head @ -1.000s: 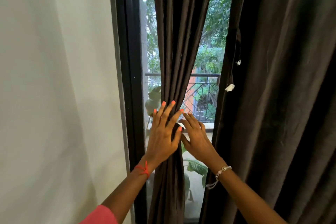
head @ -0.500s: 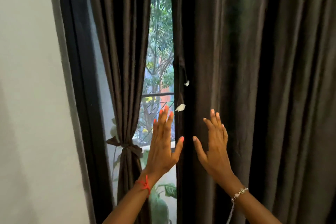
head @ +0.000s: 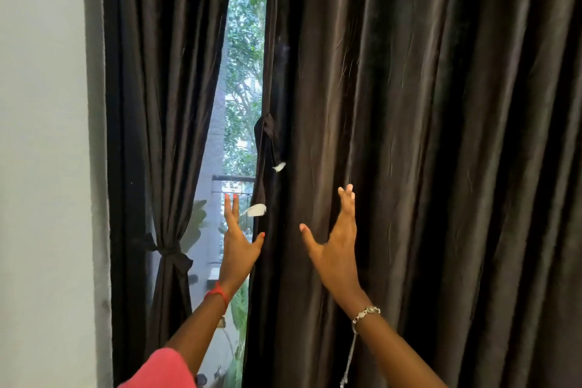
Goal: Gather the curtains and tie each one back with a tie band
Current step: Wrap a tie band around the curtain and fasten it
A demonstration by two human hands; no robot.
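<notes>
Gathering is the step in hand, I judge: the left curtain (head: 167, 104) is already cinched at its waist by a knotted tie band (head: 171, 257), while the right curtain (head: 409, 135) hangs loose and wide across most of the window (head: 242, 72). Both my hands are empty. My left hand (head: 239, 246) is raised with fingers straight and spread at the inner edge of the loose panel, thumb close against the hem. My right hand (head: 337, 246) is open too, fingers up and thumb splayed, in front of the folds; whether the palm touches cloth I cannot tell. To do this well I would hook my left fingers behind the hem, sweep my right hand across the pleats and draw fold upon fold into one thick column. Only then would I reach for the second tie band (head: 267, 148), a dark strip dangling from that inner edge above my left hand, with white tags (head: 256, 209) beside it. The fabric is heavy and dark brown, with a dull satin sheen and deep vertical folds. It looks slippery, so I would squeeze firmly and tie level with the other knot.
</notes>
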